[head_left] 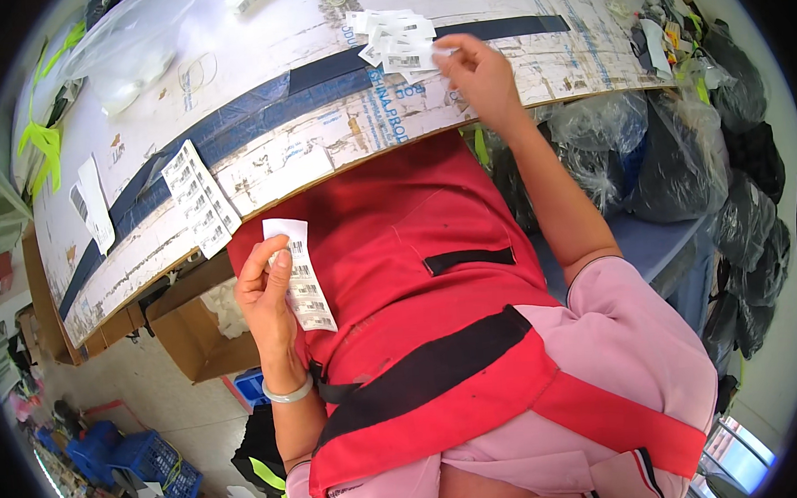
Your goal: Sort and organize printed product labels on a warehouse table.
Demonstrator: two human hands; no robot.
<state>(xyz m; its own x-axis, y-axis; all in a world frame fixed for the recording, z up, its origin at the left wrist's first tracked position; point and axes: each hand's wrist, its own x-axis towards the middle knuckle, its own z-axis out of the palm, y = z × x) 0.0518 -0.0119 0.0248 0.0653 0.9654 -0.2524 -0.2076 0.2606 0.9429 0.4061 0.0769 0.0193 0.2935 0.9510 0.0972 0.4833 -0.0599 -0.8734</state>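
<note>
My left hand [270,296] pinches a white strip of barcode labels [309,290] between thumb and fingers, in front of my red apron. The strip hangs down with several printed labels facing up. My right hand [484,78] reaches over the table to a loose pile of small white barcode labels [394,35]. Its thumb and fingers are drawn together at the pile's right edge, with a bit of white label at the tips. The fingers partly cover that label.
On the worn, taped tabletop [256,103] lie label sheets [199,194] and a white strip [95,206]. A clear plastic bag [141,60] and neon-green ties [43,146] are at the left. Bagged dark goods [673,158] crowd the right; a cardboard box [196,336] stands below the table.
</note>
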